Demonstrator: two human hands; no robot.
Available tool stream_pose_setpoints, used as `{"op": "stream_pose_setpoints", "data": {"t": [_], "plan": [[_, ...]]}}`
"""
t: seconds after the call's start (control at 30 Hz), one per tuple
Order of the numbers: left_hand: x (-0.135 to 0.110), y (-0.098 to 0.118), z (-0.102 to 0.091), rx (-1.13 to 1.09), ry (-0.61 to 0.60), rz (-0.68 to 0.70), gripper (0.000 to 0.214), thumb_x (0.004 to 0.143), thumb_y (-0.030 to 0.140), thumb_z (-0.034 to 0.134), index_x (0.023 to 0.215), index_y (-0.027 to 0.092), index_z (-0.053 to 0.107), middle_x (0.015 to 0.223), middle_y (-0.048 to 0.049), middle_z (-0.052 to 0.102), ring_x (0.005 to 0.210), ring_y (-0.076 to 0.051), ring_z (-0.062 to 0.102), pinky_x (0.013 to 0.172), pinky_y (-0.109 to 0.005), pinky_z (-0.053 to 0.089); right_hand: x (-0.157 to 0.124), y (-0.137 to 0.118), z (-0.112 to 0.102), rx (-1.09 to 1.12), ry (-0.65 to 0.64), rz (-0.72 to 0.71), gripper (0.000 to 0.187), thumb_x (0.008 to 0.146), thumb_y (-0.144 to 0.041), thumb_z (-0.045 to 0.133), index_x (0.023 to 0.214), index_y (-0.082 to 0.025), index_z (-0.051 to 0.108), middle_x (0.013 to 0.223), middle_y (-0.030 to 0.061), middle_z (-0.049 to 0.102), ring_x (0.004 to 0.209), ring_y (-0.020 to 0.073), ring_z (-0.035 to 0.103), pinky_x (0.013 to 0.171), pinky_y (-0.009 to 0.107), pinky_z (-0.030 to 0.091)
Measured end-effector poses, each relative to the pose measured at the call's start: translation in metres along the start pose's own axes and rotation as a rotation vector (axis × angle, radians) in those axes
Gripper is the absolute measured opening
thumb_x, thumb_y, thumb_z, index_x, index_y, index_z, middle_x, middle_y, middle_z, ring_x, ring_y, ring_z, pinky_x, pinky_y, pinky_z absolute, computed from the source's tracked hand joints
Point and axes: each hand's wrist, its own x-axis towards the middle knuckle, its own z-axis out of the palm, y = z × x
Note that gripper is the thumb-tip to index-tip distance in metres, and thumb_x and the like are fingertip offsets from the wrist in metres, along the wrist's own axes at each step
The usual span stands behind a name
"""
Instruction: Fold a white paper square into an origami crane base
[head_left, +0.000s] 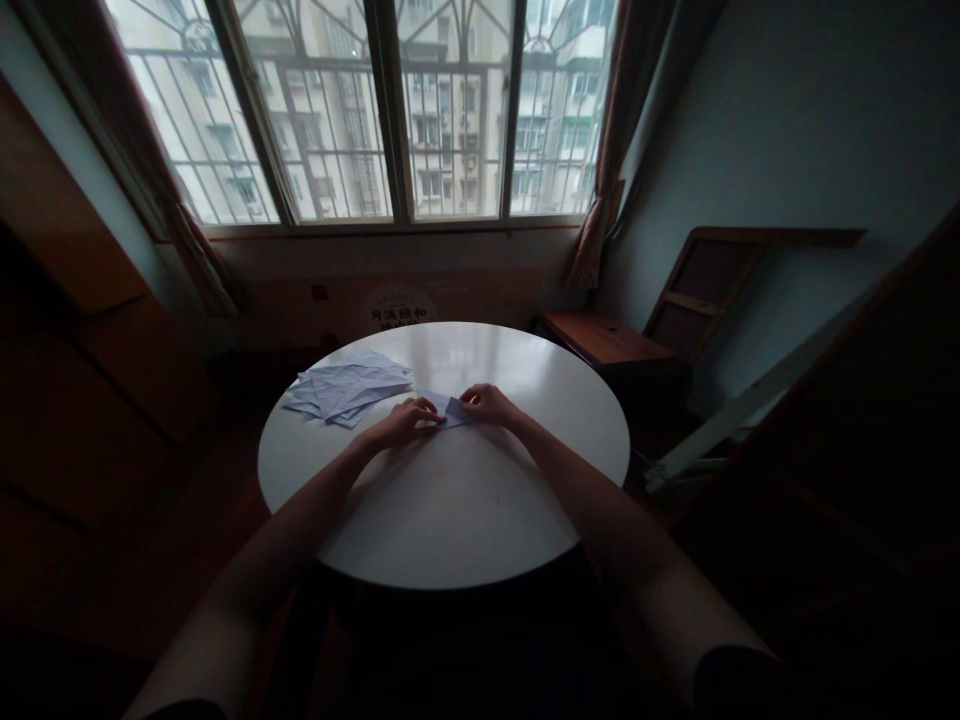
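Observation:
A small pale blue sheet of paper (pixel 448 408) lies on the round white table (pixel 450 500), a little beyond its middle. My left hand (pixel 409 420) rests on the paper's left side with its fingers curled and pressed down on it. My right hand (pixel 486 403) pinches the paper's right edge, fingers drawn together. Both forearms reach in from the near edge of the table. Whether the sheet is folded is hard to make out in the dim light.
A loose pile of several similar pale sheets (pixel 346 388) lies at the table's left rear. A low wooden side table (pixel 600 338) and a leaning wooden frame (pixel 705 290) stand at the right. Barred windows (pixel 375 110) fill the far wall.

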Motion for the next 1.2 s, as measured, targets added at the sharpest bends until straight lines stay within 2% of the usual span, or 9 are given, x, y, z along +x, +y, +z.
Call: {"op": "stream_pose_setpoints", "data": {"t": [0.07, 0.17, 0.43, 0.6, 0.8, 0.93, 1.1, 1.2], "plan": [[0.0, -0.002, 0.001, 0.002, 0.005, 0.004, 0.028, 0.088, 0.035, 0.062, 0.114, 0.029, 0.07, 0.112, -0.0082, 0.063, 0.101, -0.022, 0.057, 0.091, -0.036, 0.043, -0.001, 0.001, 0.0, -0.022, -0.012, -0.075, 0.013, 0.071, -0.013, 0.067, 0.08, -0.014, 0.076, 0.089, 0.0078, 0.071, 0.078, 0.0151, 0.064, 0.071, 0.023, 0.049], [0.001, -0.004, 0.002, 0.001, 0.009, 0.014, 0.029, 0.089, 0.039, 0.061, 0.114, 0.029, 0.07, 0.111, -0.0082, 0.063, 0.101, -0.021, 0.056, 0.091, -0.036, 0.043, -0.003, 0.002, 0.0, 0.003, -0.059, -0.146, 0.011, 0.067, -0.013, 0.07, 0.077, -0.015, 0.075, 0.09, 0.006, 0.071, 0.084, 0.0161, 0.064, 0.077, 0.025, 0.048], [0.001, -0.005, 0.003, 0.009, 0.009, 0.018, 0.028, 0.088, 0.036, 0.061, 0.115, 0.029, 0.07, 0.111, -0.0081, 0.063, 0.102, -0.022, 0.057, 0.091, -0.036, 0.043, -0.007, -0.001, -0.001, -0.013, -0.069, -0.085, 0.017, 0.068, -0.014, 0.067, 0.083, -0.015, 0.074, 0.085, 0.0035, 0.072, 0.081, 0.0171, 0.064, 0.075, 0.025, 0.047], [0.002, -0.005, 0.004, 0.018, -0.001, 0.013, 0.029, 0.088, 0.034, 0.062, 0.115, 0.029, 0.069, 0.112, -0.0085, 0.063, 0.102, -0.022, 0.057, 0.091, -0.036, 0.043, -0.007, -0.001, -0.001, -0.015, -0.078, -0.069, 0.019, 0.075, -0.015, 0.06, 0.087, -0.014, 0.075, 0.081, 0.0034, 0.072, 0.074, 0.0158, 0.065, 0.071, 0.023, 0.047], [0.002, -0.004, 0.002, 0.006, -0.006, -0.003, 0.03, 0.087, 0.033, 0.063, 0.116, 0.03, 0.068, 0.114, -0.0082, 0.063, 0.103, -0.022, 0.057, 0.091, -0.036, 0.043, -0.002, 0.002, 0.0, -0.028, 0.014, -0.099, 0.018, 0.076, -0.017, 0.063, 0.089, -0.015, 0.076, 0.09, 0.0071, 0.074, 0.083, 0.019, 0.067, 0.077, 0.027, 0.05], [0.003, -0.005, 0.003, -0.049, 0.016, 0.036, 0.027, 0.086, 0.034, 0.064, 0.112, 0.028, 0.071, 0.111, -0.008, 0.064, 0.101, -0.021, 0.058, 0.092, -0.035, 0.043, -0.001, 0.0, 0.001, 0.054, 0.014, -0.058, 0.021, 0.078, -0.018, 0.063, 0.096, -0.014, 0.074, 0.088, 0.0073, 0.073, 0.075, 0.0155, 0.067, 0.068, 0.024, 0.051], [0.004, -0.007, 0.004, -0.164, 0.061, 0.091, 0.025, 0.083, 0.035, 0.066, 0.103, 0.023, 0.074, 0.105, -0.0094, 0.066, 0.096, -0.02, 0.06, 0.09, -0.034, 0.046, 0.002, 0.002, 0.005, 0.214, 0.022, 0.043, 0.043, 0.071, -0.014, 0.07, 0.114, -0.013, 0.067, 0.082, 0.0052, 0.071, 0.063, 0.01, 0.06, 0.06, 0.021, 0.048], [0.003, -0.009, 0.005, -0.213, 0.124, 0.01, 0.042, 0.076, 0.034, 0.072, 0.116, 0.021, 0.068, 0.106, -0.0094, 0.064, 0.093, -0.02, 0.061, 0.088, -0.035, 0.048, 0.006, 0.004, 0.007, 0.369, 0.01, 0.105, 0.046, 0.065, -0.014, 0.074, 0.11, -0.01, 0.069, 0.074, 0.0033, 0.069, 0.06, 0.0094, 0.058, 0.057, 0.021, 0.046]]}}
